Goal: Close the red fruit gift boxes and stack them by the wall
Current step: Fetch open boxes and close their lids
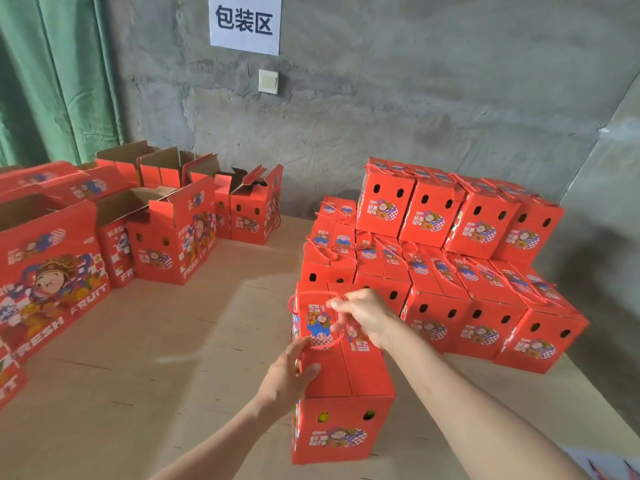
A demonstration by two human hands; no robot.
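Note:
A closed red fruit gift box (341, 422) stands on the wooden surface in front of me, its top flaps folded shut. My left hand (289, 374) rests on the box's top left edge, fingers curled over it. My right hand (363, 315) is above the far end of the lid and pinches the red rope handle (323, 342), which loops across the printed top. Right behind it, a stack of closed red boxes (460, 268) stands in two layers against the grey wall.
Several open red boxes (173, 233) with raised flaps stand at the left and back left. A green curtain (52, 81) hangs at the far left. A white paper sign (245, 22) and a wall switch (268, 82) are on the concrete wall. Bare wooden surface (194, 334) lies between the groups.

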